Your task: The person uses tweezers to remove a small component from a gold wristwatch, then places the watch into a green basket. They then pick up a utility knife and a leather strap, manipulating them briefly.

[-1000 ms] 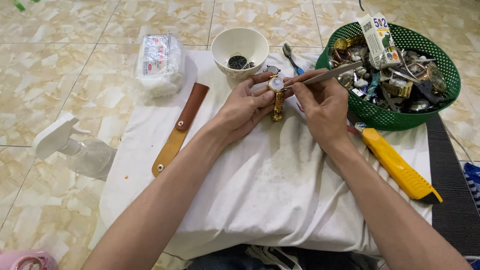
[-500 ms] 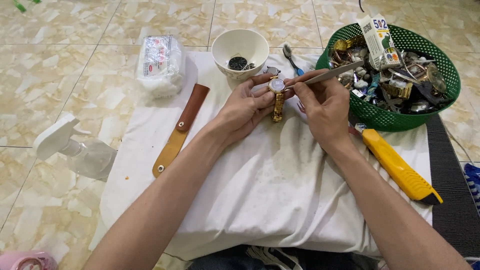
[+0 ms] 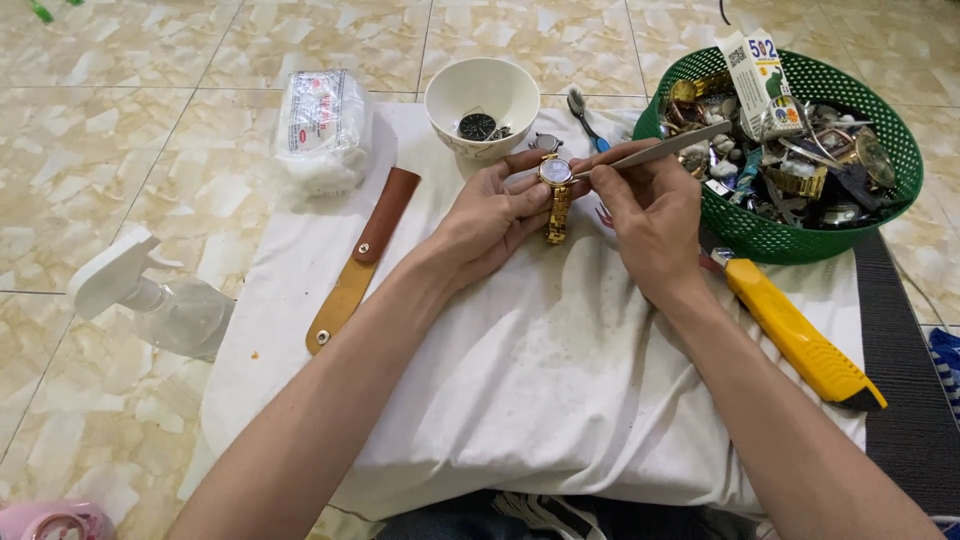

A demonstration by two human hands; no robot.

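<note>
My left hand (image 3: 490,215) holds a small gold wristwatch (image 3: 556,190) by its case, face up, with the gold band hanging down over the white cloth (image 3: 540,370). My right hand (image 3: 650,215) grips metal tweezers (image 3: 660,152), and their tip touches the side of the watch case. Both hands hover above the middle of the cloth, just in front of a white bowl (image 3: 482,105) that holds a dark round watch part.
A green plastic basket (image 3: 880,215) full of watch parts and a small carton stands at the right. A yellow utility knife (image 3: 795,335), a brown leather strap (image 3: 362,260), a wrapped cotton pack (image 3: 322,128) and a spray bottle (image 3: 150,300) lie around.
Both hands stay nearly still with the watch and tweezers; only slight shifts of the fingers and the tweezers' tip at the case.
</note>
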